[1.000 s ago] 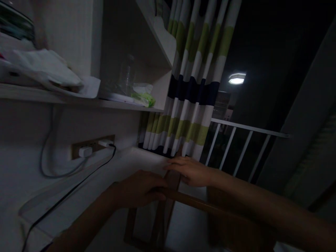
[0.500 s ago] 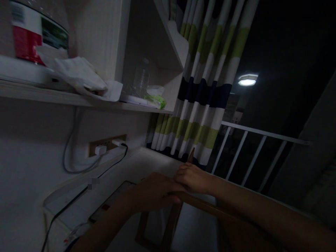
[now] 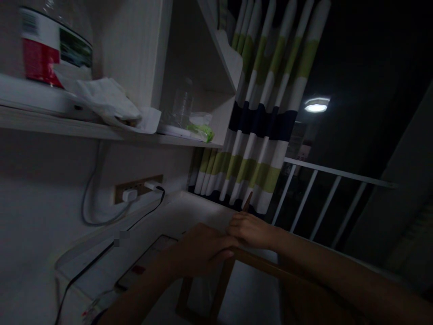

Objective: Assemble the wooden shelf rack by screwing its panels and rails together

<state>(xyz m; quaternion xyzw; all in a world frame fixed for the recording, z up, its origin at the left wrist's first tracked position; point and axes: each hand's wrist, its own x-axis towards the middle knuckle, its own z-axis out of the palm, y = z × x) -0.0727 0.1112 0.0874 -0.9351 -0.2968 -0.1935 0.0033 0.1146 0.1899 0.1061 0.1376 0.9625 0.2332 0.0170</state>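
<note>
The wooden frame (image 3: 264,265) is directly under both hands, above a white surface. The left hand (image 3: 203,250) lies over the corner of the frame, with its thumb and forefinger apart and pointing to the right; how firmly its other fingers hold the wood, I cannot tell, because they are hidden. The right hand (image 3: 248,230) is just beside it, a little farther away, with its fingers bent and closed over the wood, and a narrow wooden tip rises behind its knuckles, in front of the curtain (image 3: 267,171). The fingertips of the left hand come up to the right hand and seem to touch it. From this corner, one bar goes to the lower right, below the right forearm, and two legs go down below the left hand. Near the left forearm, a flat dark-edged thing (image 3: 149,259) lies on the desk (image 3: 169,216), and a black cord (image 3: 91,263) runs farther left.
</note>
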